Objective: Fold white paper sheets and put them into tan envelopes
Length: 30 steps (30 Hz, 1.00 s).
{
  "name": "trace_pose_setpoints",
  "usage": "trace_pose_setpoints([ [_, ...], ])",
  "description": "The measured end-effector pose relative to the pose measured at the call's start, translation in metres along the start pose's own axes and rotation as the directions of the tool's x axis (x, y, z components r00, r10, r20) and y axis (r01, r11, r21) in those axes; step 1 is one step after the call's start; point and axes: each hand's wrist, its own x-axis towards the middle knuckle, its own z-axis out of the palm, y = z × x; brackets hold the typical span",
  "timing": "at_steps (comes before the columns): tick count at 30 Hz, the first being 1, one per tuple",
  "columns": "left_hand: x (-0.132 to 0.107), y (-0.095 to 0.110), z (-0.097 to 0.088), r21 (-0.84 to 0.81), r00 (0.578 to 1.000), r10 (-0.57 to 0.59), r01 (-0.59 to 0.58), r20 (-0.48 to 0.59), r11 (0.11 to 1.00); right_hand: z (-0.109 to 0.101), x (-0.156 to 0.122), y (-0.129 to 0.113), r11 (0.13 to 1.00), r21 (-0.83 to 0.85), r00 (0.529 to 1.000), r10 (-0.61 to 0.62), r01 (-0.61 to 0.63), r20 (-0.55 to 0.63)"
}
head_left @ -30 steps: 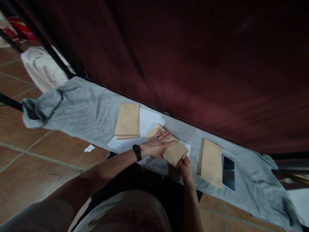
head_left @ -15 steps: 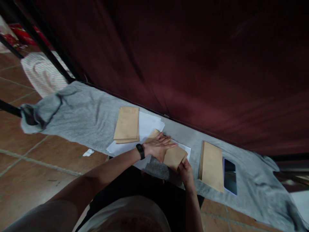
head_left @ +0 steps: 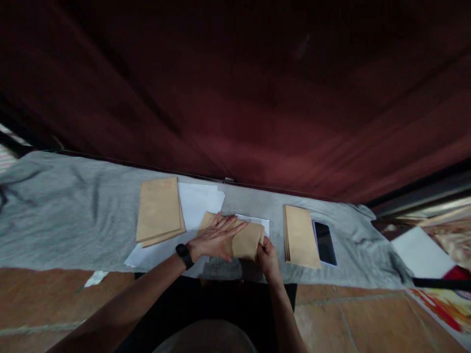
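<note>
A brown envelope [head_left: 247,240] lies in front of me on white sheets of paper [head_left: 198,201], which rest on a grey cloth [head_left: 73,211]. My left hand [head_left: 217,238], with a black band on its wrist, lies flat on the envelope's left half with fingers stretched out. My right hand [head_left: 267,255] is closed on the envelope's right end, fingers curled round its edge. One stack of brown envelopes [head_left: 159,211] sits to the left and another stack [head_left: 300,235] to the right.
A dark phone [head_left: 326,236] lies right of the right stack. A dark red curtain [head_left: 235,98] hangs just behind the cloth. Brown floor tiles [head_left: 349,318] run along the near side, with a white scrap [head_left: 94,278] on them. White and coloured items lie at the far right.
My view has swung to the right, so the cloth now runs level across the picture. Both hands stay on the same envelope, the left flat, the right at its end.
</note>
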Motion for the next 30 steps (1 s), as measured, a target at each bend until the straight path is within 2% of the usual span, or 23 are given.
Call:
trace_pose_setpoints([
  [5,-0.002,0.006,0.0,0.013,1.0,-0.011,0.011,-0.008,1.0,0.005,-0.001,-0.002,0.999,0.046,1.0,-0.008,0.009,-0.021],
  [8,-0.003,0.009,0.0,0.014,1.0,-0.015,0.015,-0.01,1.0,0.006,-0.001,-0.001,0.999,0.011,0.995,-0.029,0.03,-0.093],
  [13,-0.004,0.007,0.005,0.018,0.999,-0.028,0.028,-0.016,0.999,0.005,-0.009,0.001,1.0,-0.013,0.981,0.023,-0.026,-0.191],
  [19,-0.004,0.006,0.008,0.007,0.999,-0.027,0.027,-0.032,1.0,0.003,-0.016,-0.007,0.988,-0.133,0.97,-0.106,0.078,-0.219],
  [25,-0.005,0.006,0.01,0.017,0.999,-0.021,0.021,-0.033,1.0,0.004,-0.015,-0.006,0.986,-0.155,0.956,-0.099,0.057,-0.275],
  [30,-0.006,0.004,0.013,0.018,0.999,-0.018,0.019,-0.04,1.0,0.002,-0.016,-0.007,0.947,-0.313,0.951,-0.166,0.079,-0.263],
])
